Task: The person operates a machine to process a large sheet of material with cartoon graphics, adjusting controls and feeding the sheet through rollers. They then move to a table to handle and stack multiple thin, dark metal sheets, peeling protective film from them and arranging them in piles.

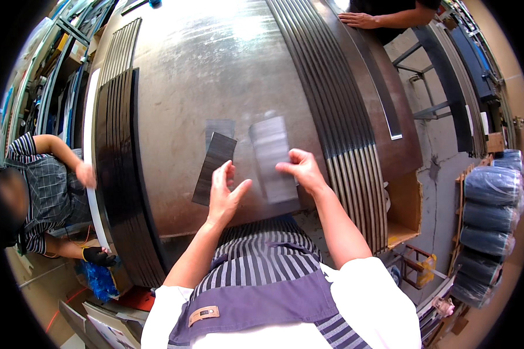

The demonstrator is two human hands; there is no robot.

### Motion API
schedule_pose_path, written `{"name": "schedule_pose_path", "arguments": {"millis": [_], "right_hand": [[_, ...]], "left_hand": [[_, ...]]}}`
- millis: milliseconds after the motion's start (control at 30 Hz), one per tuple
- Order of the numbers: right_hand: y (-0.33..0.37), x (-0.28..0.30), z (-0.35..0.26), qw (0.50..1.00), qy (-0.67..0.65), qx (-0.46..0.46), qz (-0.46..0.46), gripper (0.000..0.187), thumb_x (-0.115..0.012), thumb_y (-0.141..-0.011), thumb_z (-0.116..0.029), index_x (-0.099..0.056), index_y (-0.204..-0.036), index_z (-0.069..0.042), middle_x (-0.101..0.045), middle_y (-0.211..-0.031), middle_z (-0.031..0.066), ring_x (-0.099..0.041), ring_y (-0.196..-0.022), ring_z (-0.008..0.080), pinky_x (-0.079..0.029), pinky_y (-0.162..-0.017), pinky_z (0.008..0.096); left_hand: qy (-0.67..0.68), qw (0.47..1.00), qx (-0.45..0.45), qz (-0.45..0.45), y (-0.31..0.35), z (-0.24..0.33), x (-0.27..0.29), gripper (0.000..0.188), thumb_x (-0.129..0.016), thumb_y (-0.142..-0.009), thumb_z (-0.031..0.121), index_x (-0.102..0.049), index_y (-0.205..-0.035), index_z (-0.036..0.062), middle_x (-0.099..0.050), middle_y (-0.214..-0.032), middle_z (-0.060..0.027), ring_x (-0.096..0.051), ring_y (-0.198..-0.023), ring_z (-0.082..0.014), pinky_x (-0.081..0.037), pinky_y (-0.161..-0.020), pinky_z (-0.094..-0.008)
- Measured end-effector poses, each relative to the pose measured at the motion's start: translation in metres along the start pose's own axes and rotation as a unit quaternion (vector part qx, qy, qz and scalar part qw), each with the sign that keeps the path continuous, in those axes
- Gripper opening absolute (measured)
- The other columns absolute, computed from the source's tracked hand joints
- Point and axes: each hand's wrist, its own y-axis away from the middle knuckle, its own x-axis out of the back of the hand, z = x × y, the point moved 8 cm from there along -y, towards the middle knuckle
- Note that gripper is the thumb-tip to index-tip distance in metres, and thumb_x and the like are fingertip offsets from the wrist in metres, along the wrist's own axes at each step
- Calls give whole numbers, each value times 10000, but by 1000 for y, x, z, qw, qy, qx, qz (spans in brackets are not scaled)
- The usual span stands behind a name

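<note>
My right hand [304, 171] is closed, thumb and fingers pinching the right edge of a light grey rectangular plate [269, 154]. Motion smears this plate, which is tilted over the table. My left hand [222, 198] has its thumb spread away from its fingers, which overlap the right side of a dark, streaked rectangular plate [211, 168]. Whether they touch it I cannot tell. Behind the dark plate's upper end shows a dull grey patch [221, 126], either another piece or a reflection. Both plates are over the near part of the brown, shiny table [198, 75].
Long dark strips [115, 134] lie along the table's left side. More strips [332, 99] run down its right side. A person [46, 180] works at the left edge; another person's hand [360, 20] rests at the far right. Wrapped rolls [488, 215] are stacked at right.
</note>
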Motion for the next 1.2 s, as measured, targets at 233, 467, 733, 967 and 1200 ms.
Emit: {"name": "schedule_pose_path", "arguments": {"millis": [233, 467, 733, 967, 1200], "right_hand": [[33, -18, -47, 995, -61, 66, 46, 333, -760, -786, -204, -586, -1011, -31, -642, -878, 14, -546, -829, 77, -464, -709, 260], [26, 41, -35, 698, 663, 148, 227, 193, -610, -862, -276, -542, -902, -100, -645, -672, 94, -658, -617, 289, -507, -509, 389], [18, 52, -11, 693, 674, 92, 241, 187, -590, -865, -271, -527, -903, -99, -649, -657, 116, -658, -636, 313, -515, -547, 427], [19, 7, -39, 994, 43, 78, 58, 355, -659, -871, -352, -623, -953, -8, -638, -797, 46, -561, -710, 96, -469, -633, 298], [37, -69, -46, 991, -37, -45, -124, 528, -415, -963, -517, -645, -921, -43, -599, -791, 6, -518, -690, 65, -427, -605, 226]], "left_hand": [[28, 980, 45, -190, 25, 6, -76, 280, -670, -873, 185, -550, -662, 46, -462, -624, 92, -387, -607, -28, -324, -495, -249], [-62, 956, -54, -282, 43, 29, -100, 342, -622, -886, 206, -578, -1168, 17, -643, -1046, -155, -636, -948, -236, -492, -840, -333], [86, 966, 80, -229, 30, -12, -74, 383, -629, -882, 235, -567, -1191, 17, -650, -1063, -130, -611, -1009, -205, -470, -886, -323], [342, 905, 98, -231, 17, 40, -68, 320, -650, -883, 151, -531, -1152, 25, -604, -1008, -45, -593, -934, -150, -512, -826, -319], [416, 872, 110, -231, 11, 67, -50, 174, -645, -880, 134, -580, -1004, 29, -611, -901, -36, -612, -848, -143, -543, -721, -309]]}}
